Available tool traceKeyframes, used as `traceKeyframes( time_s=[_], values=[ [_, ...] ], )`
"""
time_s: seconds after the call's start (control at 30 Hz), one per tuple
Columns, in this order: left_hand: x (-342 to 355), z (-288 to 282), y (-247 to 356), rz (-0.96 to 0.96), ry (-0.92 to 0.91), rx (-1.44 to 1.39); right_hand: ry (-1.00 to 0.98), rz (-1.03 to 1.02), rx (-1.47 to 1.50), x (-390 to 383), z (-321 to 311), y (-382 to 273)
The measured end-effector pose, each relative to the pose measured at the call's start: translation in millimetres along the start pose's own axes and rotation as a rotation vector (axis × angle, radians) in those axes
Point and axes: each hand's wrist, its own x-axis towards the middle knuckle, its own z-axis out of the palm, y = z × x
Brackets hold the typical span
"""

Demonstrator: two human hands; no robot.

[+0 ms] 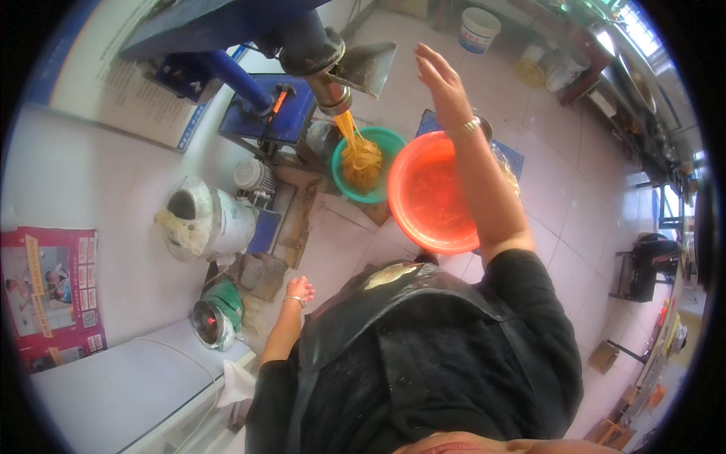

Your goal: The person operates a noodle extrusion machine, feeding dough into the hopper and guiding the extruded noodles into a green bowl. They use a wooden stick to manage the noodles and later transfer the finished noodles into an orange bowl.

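Observation:
My right hand [445, 89] is raised and open, fingers stretched out, holding nothing. It is nearest to the metal feed tray [366, 68] of a blue machine, without touching it. My right forearm passes over a large orange-red basin [408, 193]. Down at my left side, my left hand [300, 289] has loosely bent fingers and nothing visible in it. Yellow noodle-like strands [345, 125] hang from the machine's round metal outlet [330, 95]. They pile up as a coiled heap [361, 164] in a green basin [393, 141].
An orange-handled hammer [281, 98] lies on a blue stand [299, 115] under the machine. To the left are a white cylindrical container [231, 219], a motor [254, 175] and a white counter [113, 386]. A white bucket [479, 30] stands at the back; a worktop lines the right.

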Motion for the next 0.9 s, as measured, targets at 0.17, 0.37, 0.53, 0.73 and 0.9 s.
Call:
traceKeyframes(
  time_s=[0.17, 0.37, 0.53, 0.73, 0.9],
  values=[
    [40, -9, -9, -0.044, -0.042, 0.042, 0.215, 0.203, -0.031, -64, -84, 36],
    [25, 38, 48, 0.073, -0.049, 0.081, 0.34, 0.571, -0.294, -174, -193, 86],
    [17, 60, 75, 0.111, -0.087, 0.125, 0.332, 0.761, -0.373, -249, -243, 133],
    [24, 67, 66, 0.085, -0.098, 0.096, 0.302, 0.916, -0.314, -285, -237, 146],
    [28, 56, 50, 0.06, -0.084, 0.061, 0.189, 0.912, -0.419, -276, -232, 157]
  ],
)
